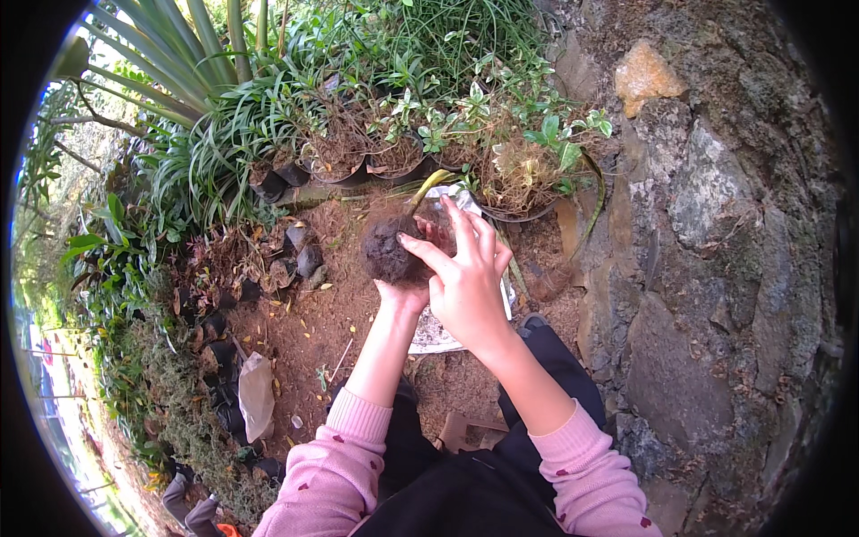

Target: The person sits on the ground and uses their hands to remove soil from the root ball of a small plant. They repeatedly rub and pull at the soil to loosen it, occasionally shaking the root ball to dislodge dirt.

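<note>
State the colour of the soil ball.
The soil ball is dark brown, seen in the head view.

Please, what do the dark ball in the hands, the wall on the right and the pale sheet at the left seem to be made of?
Dark ball: probably packed soil, matt and crumbly, with a fuzzy edge, perhaps fine roots.
Wall: rough, matt stone, by its irregular blocks.
Pale sheet: perhaps thin plastic; smooth and creased, but paper remains possible.

Root ball (388,254) — rough, matt, earthen.
</note>
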The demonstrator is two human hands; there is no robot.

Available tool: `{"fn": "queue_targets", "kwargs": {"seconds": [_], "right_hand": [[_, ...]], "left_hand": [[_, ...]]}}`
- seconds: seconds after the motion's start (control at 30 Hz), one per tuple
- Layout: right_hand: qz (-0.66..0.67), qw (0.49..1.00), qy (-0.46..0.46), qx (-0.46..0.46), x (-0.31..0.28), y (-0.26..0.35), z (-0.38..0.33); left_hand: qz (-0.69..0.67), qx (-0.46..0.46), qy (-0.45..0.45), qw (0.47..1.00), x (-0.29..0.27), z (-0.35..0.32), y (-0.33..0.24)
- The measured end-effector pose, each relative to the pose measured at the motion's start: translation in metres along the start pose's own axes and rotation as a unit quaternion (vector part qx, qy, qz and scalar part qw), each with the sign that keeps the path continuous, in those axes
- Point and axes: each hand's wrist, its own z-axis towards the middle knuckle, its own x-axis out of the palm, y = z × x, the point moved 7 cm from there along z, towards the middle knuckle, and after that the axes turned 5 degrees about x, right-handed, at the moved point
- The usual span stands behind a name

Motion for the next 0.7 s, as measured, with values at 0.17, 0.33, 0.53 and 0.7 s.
{"fn": "queue_targets", "kwargs": {"seconds": [0.17, 0.33, 0.53, 0.7], "right_hand": [[0.002, 1.0, 0.004, -0.007, 0.003, -0.002, 0.002], [0.036, 0.998, -0.02, 0.04, -0.006, -0.006, 0.007], [0.002, 0.997, 0.025, 0.071, 0.011, -0.016, -0.003], [-0.021, 0.994, 0.038, 0.099, 0.009, -0.028, 0.001]], "left_hand": [[-0.085, -0.025, -0.025, 0.996, 0.0, 0.0, 0.001], [-0.088, -0.004, -0.073, 0.993, -0.012, 0.005, -0.006], [-0.059, 0.044, -0.181, 0.981, -0.041, 0.014, -0.015], [-0.037, 0.062, -0.205, 0.976, -0.034, 0.013, -0.016]]}}
